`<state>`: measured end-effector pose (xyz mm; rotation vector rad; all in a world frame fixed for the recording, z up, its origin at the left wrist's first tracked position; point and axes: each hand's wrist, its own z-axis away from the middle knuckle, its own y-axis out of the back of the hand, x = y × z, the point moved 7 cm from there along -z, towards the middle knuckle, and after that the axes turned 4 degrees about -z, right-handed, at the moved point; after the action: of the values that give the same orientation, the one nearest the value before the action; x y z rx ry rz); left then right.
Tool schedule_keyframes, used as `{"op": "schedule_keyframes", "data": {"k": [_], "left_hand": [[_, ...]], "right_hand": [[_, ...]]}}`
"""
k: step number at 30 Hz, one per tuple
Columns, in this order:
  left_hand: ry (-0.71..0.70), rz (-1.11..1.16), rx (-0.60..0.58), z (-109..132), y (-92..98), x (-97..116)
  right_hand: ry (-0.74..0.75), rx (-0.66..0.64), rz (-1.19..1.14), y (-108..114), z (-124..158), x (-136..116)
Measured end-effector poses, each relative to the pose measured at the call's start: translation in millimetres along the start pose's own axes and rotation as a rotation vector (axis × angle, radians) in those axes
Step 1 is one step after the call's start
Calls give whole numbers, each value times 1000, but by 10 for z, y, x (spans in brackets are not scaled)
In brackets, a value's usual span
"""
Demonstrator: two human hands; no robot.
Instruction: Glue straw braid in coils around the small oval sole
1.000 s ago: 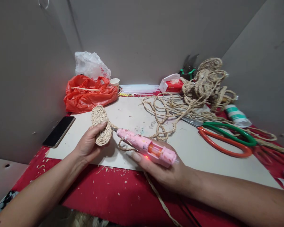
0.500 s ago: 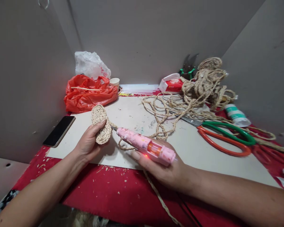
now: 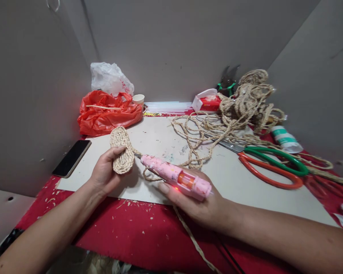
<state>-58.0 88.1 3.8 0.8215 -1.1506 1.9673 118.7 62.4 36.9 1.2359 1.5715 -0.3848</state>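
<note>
My left hand [image 3: 107, 169] is closed around the lower part of a flat oval sole of coiled straw cord [image 3: 119, 137], its thumb lying across the face. In my right hand [image 3: 200, 207] is a pink hot glue gun [image 3: 162, 167], a small red light glowing on its side. The gun's metal nozzle meets the sole's right edge, close to where the loose cord [image 3: 191, 236] leaves it. That cord loops under the gun and trails down past the table's front edge. My right fingers are mostly hidden beneath the gun.
A pale board [image 3: 157, 133] lies on the red cloth [image 3: 117, 224]. Tangled straw cord [image 3: 240, 110] and large scissors [image 3: 274, 167] are on the right. A phone [image 3: 71, 158], a red plastic bag [image 3: 108, 114] and a paper cup [image 3: 138, 99] are left; glue sticks [image 3: 168, 107] lie at the back.
My left thumb has shifted slightly left and down on the straw sole. The glue gun stays almost still at the sole's edge.
</note>
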Motion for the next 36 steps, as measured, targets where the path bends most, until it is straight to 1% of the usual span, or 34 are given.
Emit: {"op": "schedule_keyframes", "data": {"k": [7, 14, 26, 30, 36], "left_hand": [[-11, -20, -62, -21, -11, 18], [-26, -2, -61, -34, -15, 15], [-43, -8, -126, -65, -19, 14], [-54, -3, -109, -55, -21, 26], [-45, 3, -103, -58, -22, 21]], "right_hand": [[-16, 0, -13, -2, 13, 30], [-11, -3, -17, 15, 8, 16], [-14, -8, -14, 9, 23, 23], [6, 8, 8, 16, 29, 16], [6, -2, -9, 14, 28, -5]]}}
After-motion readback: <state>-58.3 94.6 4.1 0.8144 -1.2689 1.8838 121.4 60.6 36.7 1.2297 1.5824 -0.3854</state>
